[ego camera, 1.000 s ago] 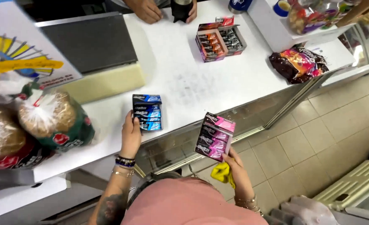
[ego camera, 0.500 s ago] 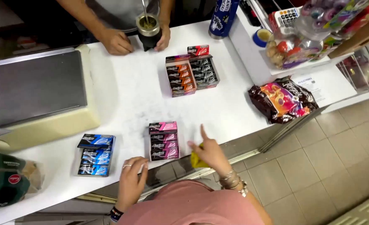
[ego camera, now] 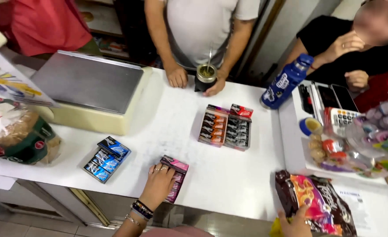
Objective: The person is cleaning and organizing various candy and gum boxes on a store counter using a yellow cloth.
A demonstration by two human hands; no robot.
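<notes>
Resting flat on the pink box [ego camera: 176,177], left hand [ego camera: 159,184]; right hand [ego camera: 297,221] touching the snack bags [ego camera: 316,204].

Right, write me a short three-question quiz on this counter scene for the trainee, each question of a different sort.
1. True or false: the person's left hand rests on the pink pack near the front edge of the white counter.
2. Multiple choice: the right hand touches which thing? A) the blue pack B) the bag of sweets C) the blue bottle
3. Fill in: the display box of small orange and dark packs stands between the pink pack and the ____ with a metal straw.

Key: 1 true; 2 B; 3 cup.
</notes>
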